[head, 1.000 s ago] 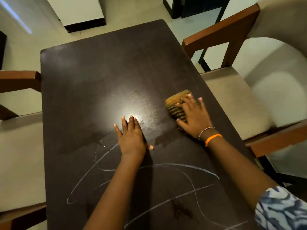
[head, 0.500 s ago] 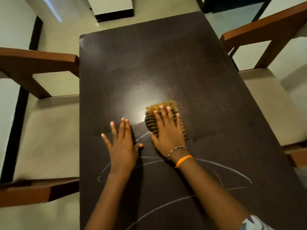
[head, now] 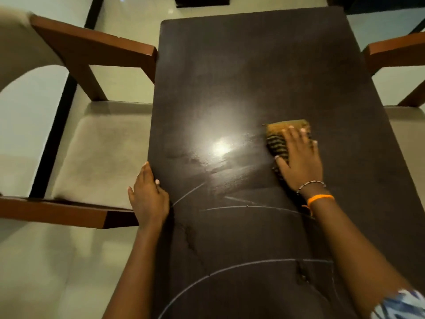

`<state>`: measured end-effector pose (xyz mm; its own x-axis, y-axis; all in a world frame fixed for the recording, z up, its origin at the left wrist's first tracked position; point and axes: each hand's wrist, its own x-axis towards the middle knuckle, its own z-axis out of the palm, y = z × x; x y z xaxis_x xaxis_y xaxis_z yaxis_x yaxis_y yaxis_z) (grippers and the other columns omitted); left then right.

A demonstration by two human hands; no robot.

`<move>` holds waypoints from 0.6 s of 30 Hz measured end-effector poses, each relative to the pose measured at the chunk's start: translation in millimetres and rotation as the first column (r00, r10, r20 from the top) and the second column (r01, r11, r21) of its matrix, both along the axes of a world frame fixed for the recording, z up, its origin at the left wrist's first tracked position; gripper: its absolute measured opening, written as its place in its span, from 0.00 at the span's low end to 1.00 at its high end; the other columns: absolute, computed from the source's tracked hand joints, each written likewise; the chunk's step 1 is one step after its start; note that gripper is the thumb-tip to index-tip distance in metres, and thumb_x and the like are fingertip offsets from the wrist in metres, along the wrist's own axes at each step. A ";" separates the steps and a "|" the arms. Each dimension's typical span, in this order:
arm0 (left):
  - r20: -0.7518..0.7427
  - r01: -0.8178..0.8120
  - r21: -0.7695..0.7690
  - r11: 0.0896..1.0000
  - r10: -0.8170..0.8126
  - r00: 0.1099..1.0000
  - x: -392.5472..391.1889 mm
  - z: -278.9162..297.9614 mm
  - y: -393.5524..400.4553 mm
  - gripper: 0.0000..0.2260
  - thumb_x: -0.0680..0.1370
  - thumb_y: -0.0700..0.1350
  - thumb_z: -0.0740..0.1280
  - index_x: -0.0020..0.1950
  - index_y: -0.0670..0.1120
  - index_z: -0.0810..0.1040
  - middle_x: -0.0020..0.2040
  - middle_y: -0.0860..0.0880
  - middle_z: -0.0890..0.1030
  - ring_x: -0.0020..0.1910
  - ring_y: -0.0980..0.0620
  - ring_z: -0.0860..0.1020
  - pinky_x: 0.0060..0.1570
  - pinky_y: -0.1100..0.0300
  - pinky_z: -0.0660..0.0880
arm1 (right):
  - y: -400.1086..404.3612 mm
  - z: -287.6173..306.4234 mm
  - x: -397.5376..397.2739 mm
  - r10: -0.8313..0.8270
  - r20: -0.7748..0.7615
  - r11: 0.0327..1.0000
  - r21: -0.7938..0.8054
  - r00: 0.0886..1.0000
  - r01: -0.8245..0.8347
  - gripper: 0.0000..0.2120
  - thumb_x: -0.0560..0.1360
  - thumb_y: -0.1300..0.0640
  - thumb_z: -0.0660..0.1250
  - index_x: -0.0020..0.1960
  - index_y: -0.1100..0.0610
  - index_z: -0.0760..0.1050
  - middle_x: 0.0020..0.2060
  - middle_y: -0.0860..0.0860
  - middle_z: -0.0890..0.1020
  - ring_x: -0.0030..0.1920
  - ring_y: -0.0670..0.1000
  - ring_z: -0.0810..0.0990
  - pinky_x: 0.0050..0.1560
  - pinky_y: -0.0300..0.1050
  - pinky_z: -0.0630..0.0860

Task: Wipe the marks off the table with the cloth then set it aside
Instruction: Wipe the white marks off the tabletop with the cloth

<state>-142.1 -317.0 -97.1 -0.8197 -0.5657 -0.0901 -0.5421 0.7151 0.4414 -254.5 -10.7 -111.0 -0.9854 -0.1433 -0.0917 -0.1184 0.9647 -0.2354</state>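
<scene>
A dark brown table [head: 264, 65] carries white chalk marks [head: 248, 264] across its near half. My right hand [head: 300, 161] presses flat on a yellow-brown striped cloth [head: 279, 134] right of the table's middle; only the cloth's far and left parts show. A damp smeared patch [head: 220, 166] lies left of the cloth, under a lamp's glare. My left hand [head: 148, 199] grips the table's left edge, thumb on top and fingers over the side.
A chair with brown wooden arms [head: 92, 46] and a beige seat [head: 101, 148] stands against the table's left side. Another wooden chair arm [head: 395, 50] and seat sit at the right. Pale floor surrounds the table.
My right hand slid the cloth left and then back to the right over the table. My left hand left the tabletop and took hold of the left edge. The view swung left.
</scene>
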 end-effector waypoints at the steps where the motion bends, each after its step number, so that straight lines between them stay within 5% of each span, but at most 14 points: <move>1: -0.013 -0.011 -0.021 1.000 0.011 1.000 1.5 -1.7 -2.4 0.23 0.76 0.34 0.58 0.71 0.44 0.65 0.69 0.43 0.72 0.66 0.40 0.70 0.67 0.39 0.63 | 5.9 1.3 0.2 -0.094 0.002 0.996 0.004 0.996 0.094 0.32 0.74 0.49 0.59 0.75 0.56 0.54 0.76 0.54 0.56 0.76 0.57 0.50 0.74 0.61 0.49; 5: -0.108 -0.057 0.042 0.997 0.062 0.992 6.9 -4.5 -6.7 0.24 0.74 0.31 0.57 0.69 0.44 0.70 0.62 0.41 0.78 0.60 0.39 0.75 0.60 0.45 0.73 | -40.4 1.0 22.4 -0.252 -0.003 0.968 -0.022 0.968 0.252 0.33 0.74 0.51 0.61 0.75 0.59 0.53 0.76 0.57 0.55 0.76 0.59 0.49 0.75 0.61 0.45; 12: -0.032 -0.032 0.053 0.998 0.034 0.999 10.2 5.3 -10.4 0.23 0.74 0.30 0.56 0.69 0.41 0.69 0.65 0.41 0.76 0.64 0.40 0.70 0.65 0.48 0.69 | -195.7 1.2 98.4 0.255 0.019 0.963 -0.093 0.967 -0.252 0.37 0.67 0.45 0.51 0.74 0.59 0.57 0.75 0.57 0.60 0.76 0.58 0.54 0.75 0.58 0.40; 18: 0.057 0.086 -0.012 0.996 -0.085 0.995 8.0 9.4 -27.2 0.26 0.71 0.29 0.56 0.68 0.42 0.71 0.53 0.39 0.81 0.52 0.37 0.76 0.52 0.44 0.76 | -158.9 0.7 85.5 0.504 0.024 0.861 -0.090 0.863 -0.501 0.37 0.66 0.43 0.51 0.73 0.55 0.61 0.74 0.53 0.64 0.75 0.55 0.58 0.73 0.60 0.52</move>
